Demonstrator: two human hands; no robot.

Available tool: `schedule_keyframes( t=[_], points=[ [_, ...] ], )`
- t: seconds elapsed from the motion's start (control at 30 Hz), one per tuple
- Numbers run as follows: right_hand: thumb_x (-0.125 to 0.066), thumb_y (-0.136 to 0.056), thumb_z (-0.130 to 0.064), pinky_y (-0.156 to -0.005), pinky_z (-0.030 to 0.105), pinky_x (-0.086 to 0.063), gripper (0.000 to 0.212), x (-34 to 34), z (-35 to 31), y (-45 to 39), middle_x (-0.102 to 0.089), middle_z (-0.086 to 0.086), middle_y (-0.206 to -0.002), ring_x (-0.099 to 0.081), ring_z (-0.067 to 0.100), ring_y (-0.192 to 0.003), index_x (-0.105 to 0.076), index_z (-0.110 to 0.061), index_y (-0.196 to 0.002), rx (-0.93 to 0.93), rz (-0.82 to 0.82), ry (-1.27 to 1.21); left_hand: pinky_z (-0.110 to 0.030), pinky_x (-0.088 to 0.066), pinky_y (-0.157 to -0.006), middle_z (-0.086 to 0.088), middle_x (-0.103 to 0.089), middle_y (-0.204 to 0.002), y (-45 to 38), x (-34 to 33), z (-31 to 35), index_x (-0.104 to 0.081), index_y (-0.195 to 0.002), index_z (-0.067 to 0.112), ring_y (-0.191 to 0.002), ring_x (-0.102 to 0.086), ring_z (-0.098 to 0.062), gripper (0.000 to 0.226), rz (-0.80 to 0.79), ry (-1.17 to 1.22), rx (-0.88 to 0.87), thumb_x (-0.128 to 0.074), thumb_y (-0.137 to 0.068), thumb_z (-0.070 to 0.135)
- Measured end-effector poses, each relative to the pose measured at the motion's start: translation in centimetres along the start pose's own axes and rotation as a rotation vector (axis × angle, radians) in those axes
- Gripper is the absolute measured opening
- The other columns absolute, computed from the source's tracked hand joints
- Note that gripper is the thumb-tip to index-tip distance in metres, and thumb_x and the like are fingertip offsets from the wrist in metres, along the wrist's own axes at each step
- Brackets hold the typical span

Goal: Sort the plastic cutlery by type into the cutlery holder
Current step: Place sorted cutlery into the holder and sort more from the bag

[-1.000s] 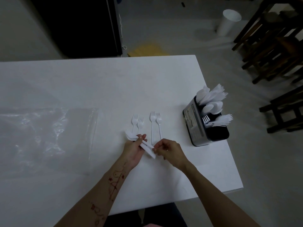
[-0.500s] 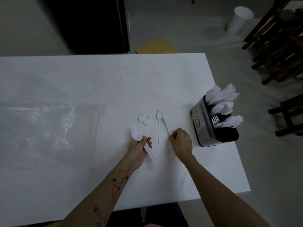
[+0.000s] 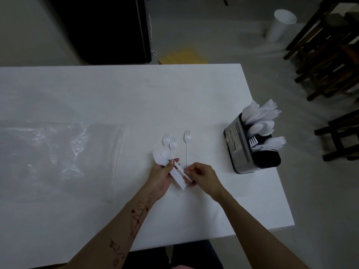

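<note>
Three white plastic forks wait on the tabletop as the left hand clamps a gathered bundle, right hand pinching its handles, apparently bound for the cutlery holder.

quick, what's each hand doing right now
Left hand: closed on a bundle of white plastic cutlery.
Right hand: fingers pinched at the bundle's handle end; its own grip cannot be told.

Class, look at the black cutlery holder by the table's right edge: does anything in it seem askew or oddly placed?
Yes. In the black cutlery holder, the white plastic forks lie tipped almost flat, tines out past the far rim, while the other pieces stand higher.
</note>
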State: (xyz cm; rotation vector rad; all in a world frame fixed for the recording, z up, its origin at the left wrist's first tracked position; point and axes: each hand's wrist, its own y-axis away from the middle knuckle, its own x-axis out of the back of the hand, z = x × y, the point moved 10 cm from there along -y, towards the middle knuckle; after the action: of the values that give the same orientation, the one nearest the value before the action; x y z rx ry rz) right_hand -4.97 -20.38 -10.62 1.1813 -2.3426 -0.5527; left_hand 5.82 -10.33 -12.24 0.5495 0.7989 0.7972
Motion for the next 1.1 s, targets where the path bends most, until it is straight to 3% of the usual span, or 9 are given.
schedule_keyframes(
  t=[0.1,0.2,0.3,0.4,0.5,0.63,0.77,0.97,1.1],
  points=[
    [-0.072,-0.085,-0.035,-0.068,0.032,-0.057,0.019,1.4,-1.2,-1.1,-0.071,-0.003,-0.071,-0.068,0.015,-0.068,-0.071,-0.017,-0.080,0.021,0.193,0.191,-0.040,-0.046,-0.093,-0.010,-0.061,-0.109,0.0,1.0,0.2,-0.053,-0.120,0.001,-0.098,-0.061,-0.021,0.025,0.057,0.024,-0.014,-0.047,-0.096,0.002],
    [-0.070,-0.085,-0.042,-0.061,0.028,-0.045,0.029,2.7,-2.4,-2.1,-0.062,-0.003,-0.082,-0.059,0.016,-0.072,-0.059,-0.015,-0.089,-0.004,0.428,0.409,-0.041,-0.046,-0.092,-0.010,-0.060,-0.105,0.0,1.7,0.2,-0.045,-0.130,-0.003,-0.094,-0.061,-0.022,0.034,0.082,0.053,-0.002,-0.046,-0.096,0.002],
    [-0.070,-0.086,-0.041,-0.065,0.028,-0.039,0.034,1.6,-2.3,-3.3,-0.056,0.002,-0.093,-0.053,0.017,-0.077,-0.053,-0.013,-0.098,-0.061,0.376,0.578,-0.037,-0.049,-0.086,-0.012,-0.059,-0.106,0.2,2.2,0.2,-0.044,-0.130,-0.004,-0.092,-0.061,-0.022,0.034,0.098,0.090,0.016,-0.045,-0.096,0.002],
    [-0.061,-0.093,-0.028,-0.067,0.030,-0.041,0.018,2.0,-1.7,-3.5,-0.061,0.007,-0.097,-0.054,0.020,-0.078,-0.055,-0.011,-0.096,-0.098,0.402,0.577,-0.033,-0.049,-0.081,-0.012,-0.058,-0.107,0.3,2.6,0.2,-0.044,-0.129,-0.003,-0.091,-0.060,-0.022,0.033,0.104,0.145,0.040,-0.044,-0.097,0.000],
    [-0.052,-0.097,-0.022,-0.061,0.032,-0.051,0.011,2.1,-2.2,-2.4,-0.068,0.004,-0.089,-0.061,0.021,-0.073,-0.055,-0.012,-0.093,0.035,0.392,0.287,-0.039,-0.046,-0.091,-0.013,-0.056,-0.121,0.1,3.1,0.2,-0.043,-0.131,-0.003,-0.104,-0.057,-0.028,0.035,0.121,0.148,0.046,-0.044,-0.097,0.000],
    [-0.058,-0.096,-0.015,-0.060,0.025,-0.056,0.009,-0.9,-1.8,-0.8,-0.073,0.004,-0.083,-0.068,0.023,-0.077,-0.066,-0.012,-0.092,0.048,0.080,-0.042,-0.041,-0.042,-0.095,-0.016,-0.053,-0.132,0.0,2.8,0.5,-0.044,-0.130,0.000,-0.115,-0.053,-0.029,0.033,0.088,0.148,0.037,-0.045,-0.097,0.004],
    [-0.069,-0.090,-0.017,-0.055,0.021,-0.052,0.009,-2.6,-1.2,-0.5,-0.073,0.002,-0.077,-0.064,0.012,-0.064,-0.073,-0.011,-0.086,0.008,-0.020,0.035,-0.042,-0.043,-0.099,-0.013,-0.062,-0.119,0.1,2.7,1.1,-0.043,-0.135,-0.003,-0.112,-0.057,-0.026,0.041,0.053,0.123,0.010,-0.048,-0.095,0.005],
    [-0.071,-0.084,-0.042,-0.059,0.030,-0.050,0.032,-2.7,-1.8,-2.7,-0.064,0.000,-0.073,-0.061,0.018,-0.065,-0.057,-0.014,-0.080,-0.016,0.286,0.397,-0.039,-0.047,-0.083,-0.006,-0.063,-0.102,0.7,6.3,1.5,-0.043,-0.132,-0.002,-0.092,-0.061,-0.018,0.038,0.184,0.096,-0.001,-0.049,-0.096,0.003],
    [-0.077,-0.077,-0.046,-0.066,0.033,-0.051,0.041,-4.6,-1.6,-3.9,-0.058,0.001,-0.085,-0.058,0.019,-0.075,-0.052,-0.016,-0.090,-0.057,0.259,0.573,-0.038,-0.049,-0.083,-0.007,-0.063,-0.102,1.2,8.4,1.9,-0.048,-0.125,-0.001,-0.099,-0.061,-0.024,0.033,0.210,0.083,-0.009,-0.053,-0.094,0.006]
  ],
)
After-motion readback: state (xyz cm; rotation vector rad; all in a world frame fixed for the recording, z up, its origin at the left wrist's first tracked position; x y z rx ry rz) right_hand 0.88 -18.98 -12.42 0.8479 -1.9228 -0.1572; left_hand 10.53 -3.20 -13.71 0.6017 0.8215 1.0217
